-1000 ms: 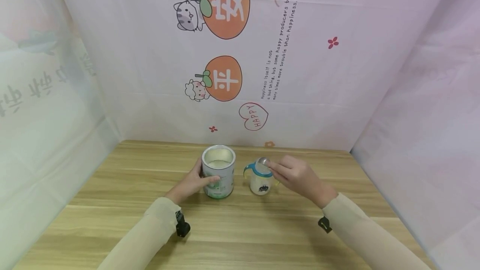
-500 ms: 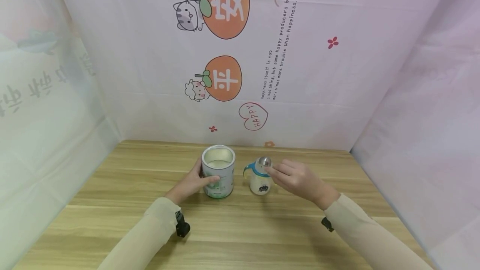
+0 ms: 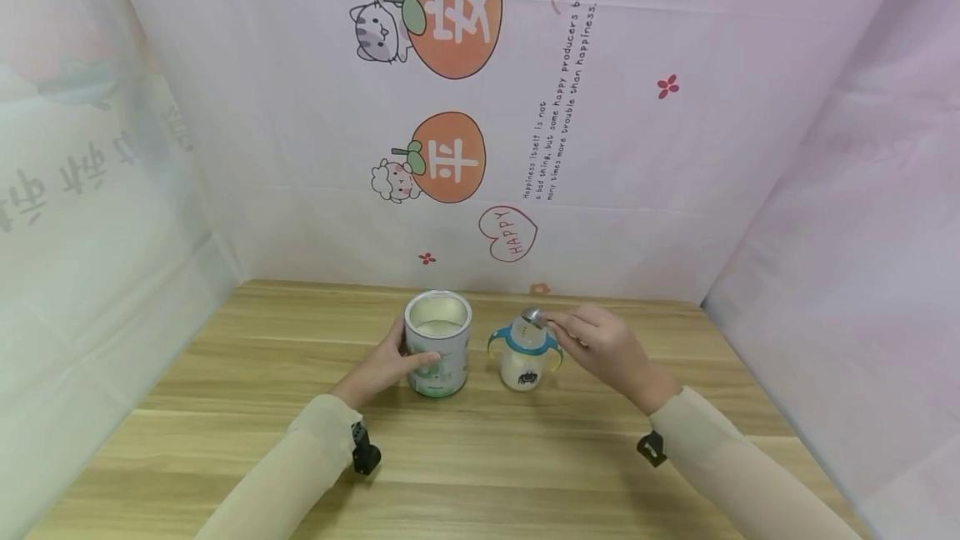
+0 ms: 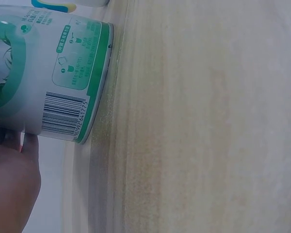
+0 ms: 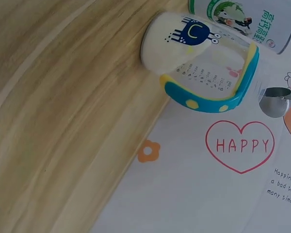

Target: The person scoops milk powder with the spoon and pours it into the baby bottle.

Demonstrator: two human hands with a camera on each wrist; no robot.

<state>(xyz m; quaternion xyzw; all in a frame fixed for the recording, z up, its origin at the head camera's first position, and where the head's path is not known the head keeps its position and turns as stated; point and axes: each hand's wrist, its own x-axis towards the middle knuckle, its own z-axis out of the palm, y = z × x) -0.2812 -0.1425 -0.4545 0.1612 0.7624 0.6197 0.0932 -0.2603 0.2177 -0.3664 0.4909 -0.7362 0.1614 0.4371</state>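
My left hand [image 3: 382,367] grips the side of an open milk powder can [image 3: 437,365], thumb across its front. Pale powder shows inside the can. In the left wrist view, fingers [image 4: 31,145] touch the can's wall near its barcode. Between the hands stands a clear baby bottle [image 3: 521,368] with blue-and-yellow handles and a crab print, pale powder in its lower part. My right hand [image 3: 603,350] pinches the handle of a round metal measuring spoon [image 3: 534,317], whose bowl is tilted at the bottle's open mouth. The right wrist view shows the spoon's bowl [image 5: 275,106] just off the mouth.
The wooden table [image 3: 480,465] runs back to a printed white cloth [image 3: 622,148] hung behind it. More cloth hangs at the left and right sides. A dark wrist camera [image 3: 365,448] sits on the left sleeve, another [image 3: 651,448] on the right.
The spoon's bowl, rounded side up over the bottle's mouth before, has turned and risen slightly. The right hand has shifted a little, uncovering the bottle's right handle. Left hand and can stay put.
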